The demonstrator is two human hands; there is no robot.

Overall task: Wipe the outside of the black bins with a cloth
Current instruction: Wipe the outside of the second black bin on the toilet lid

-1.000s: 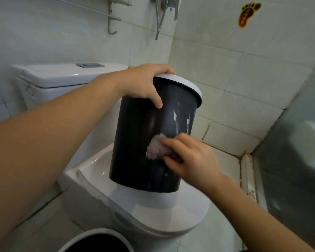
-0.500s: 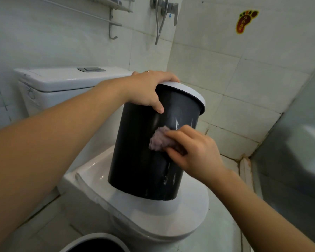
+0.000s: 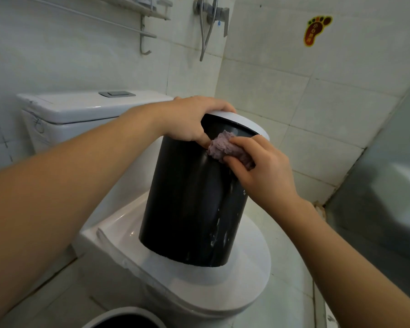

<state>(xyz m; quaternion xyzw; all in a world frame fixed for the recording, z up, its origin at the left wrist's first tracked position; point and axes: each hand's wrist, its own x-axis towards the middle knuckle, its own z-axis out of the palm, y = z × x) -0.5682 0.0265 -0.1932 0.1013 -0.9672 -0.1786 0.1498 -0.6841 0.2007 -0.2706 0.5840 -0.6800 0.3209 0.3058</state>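
Observation:
A black bin with a white rim stands on the closed toilet lid, leaning slightly to the right. My left hand grips its top rim on the left side. My right hand presses a crumpled purple cloth against the bin's upper wall, just under the rim and touching my left thumb. Wet streaks show on the bin's lower right side. The rim of a second bin peeks in at the bottom edge.
The toilet cistern stands behind on the left. Tiled walls close in behind and to the right, with a towel rail, a shower valve with hoses and a foot-shaped sticker. A grey panel stands at the right.
My right hand has slid the cloth up the bin's wall from its middle to just under the rim. My left hand keeps its hold on the rim.

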